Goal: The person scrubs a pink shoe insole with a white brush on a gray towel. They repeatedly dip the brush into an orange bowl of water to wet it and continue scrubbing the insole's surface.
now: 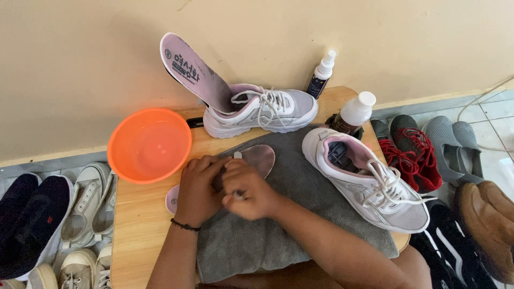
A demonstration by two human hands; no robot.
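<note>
From where I watch, the wooden table [140, 214] is crowded, and most of the risk comes from that. The grey towel [300, 214] overhangs the near edge, so a hard push could drag it and the white sneaker [369, 179] on its right side toward me. The orange basin [149, 143] sits just beside my left hand [197, 188]; a wide elbow swing could tip it, and I judge it may hold water, though the glare makes that unsure. The second sneaker [262, 109], with an insole [193, 72] standing up out of it, leans by the wall, and the white-capped bottle [354, 112] and the spray bottle [321, 74] behind could topple if the towel shifts.

The pink insole [259, 157] lies on the towel, its toe toward the wall and its heel end poking out left of my wrist. My left hand presses down on it, fingers curled together. My right hand [247, 188] is closed tight around a small tool [237, 155], only its pale tip showing; I cannot tell what kind. A slip there could scuff the insole.
</note>
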